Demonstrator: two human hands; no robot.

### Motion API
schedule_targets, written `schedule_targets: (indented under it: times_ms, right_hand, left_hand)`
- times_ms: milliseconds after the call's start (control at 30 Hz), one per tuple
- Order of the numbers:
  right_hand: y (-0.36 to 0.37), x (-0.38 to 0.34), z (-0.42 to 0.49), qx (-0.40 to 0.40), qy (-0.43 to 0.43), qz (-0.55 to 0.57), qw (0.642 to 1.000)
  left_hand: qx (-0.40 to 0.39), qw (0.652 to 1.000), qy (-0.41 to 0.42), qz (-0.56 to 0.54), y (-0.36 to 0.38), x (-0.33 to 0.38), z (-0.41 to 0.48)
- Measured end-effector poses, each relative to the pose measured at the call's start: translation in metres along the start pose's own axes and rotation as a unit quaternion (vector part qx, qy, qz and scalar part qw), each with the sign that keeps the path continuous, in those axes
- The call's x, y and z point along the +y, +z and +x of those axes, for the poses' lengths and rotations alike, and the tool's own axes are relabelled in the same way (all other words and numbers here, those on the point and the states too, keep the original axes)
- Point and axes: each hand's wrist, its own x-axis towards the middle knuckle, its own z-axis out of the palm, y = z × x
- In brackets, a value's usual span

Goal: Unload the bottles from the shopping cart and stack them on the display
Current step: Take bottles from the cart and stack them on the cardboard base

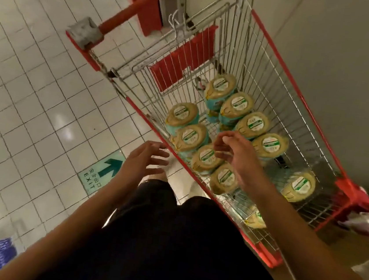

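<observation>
The right hand [235,153] is hovering inside the shopping cart [302,100], fingers [220,147] loosely curled and holding nothing. The left hand [146,162] is hanging with its fingers spread, also empty. It is sitting just outside the cart's near red rim, above the tiled floor [34,99] and a green exit arrow [102,175].

The bottles [238,105] are standing on the wire bottom of the cart in two rough rows, with their tan tops and green-and-white labels facing the camera. Their long axes are therefore running straight up toward the hands. One bottle [299,186] is standing apart toward the far corner. Another [255,217] appears to be lying on its side close to the person's body, though blur is making this hard to confirm.

The closest target is the bottle [206,158] directly below and slightly left of the right fingertips, and its neighbour [224,179] is partly hidden under the right wrist. The right hand is clearly the nearer one and needs only to drop down onto a cap. The left hand would first have to cross the rim to reach the row on its side.

The display is not appearing in this view, so the carry direction cannot be judged. With so many bottles in the cart, much of the unloading looks to be still ahead.
</observation>
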Motion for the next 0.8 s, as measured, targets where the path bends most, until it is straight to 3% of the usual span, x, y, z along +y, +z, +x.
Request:
schedule_targets:
  times_ms: [233,467,667,800]
  right_hand:
    - [-0.011,-0.014,0.054,0.137,0.049,0.045,0.988]
    - [-0.052,0.031,0.052,0.288,0.104,0.132,0.943]
    - [-0.071,0.096,0.048,0.347,0.144,0.183,0.908]
    - [-0.088,0.134,0.080,0.342,0.161,0.051,0.925]
  left_hand:
    - [-0.157,0.978,-0.050,0.130,0.034,0.074,0.102]
    - [-0.300,0.903,-0.114,0.287,0.114,0.076,0.171]
    - [-0.343,0.842,-0.173,0.379,0.188,0.027,0.200]
    - [-0.314,0.830,-0.293,0.356,0.209,-0.039,0.202]
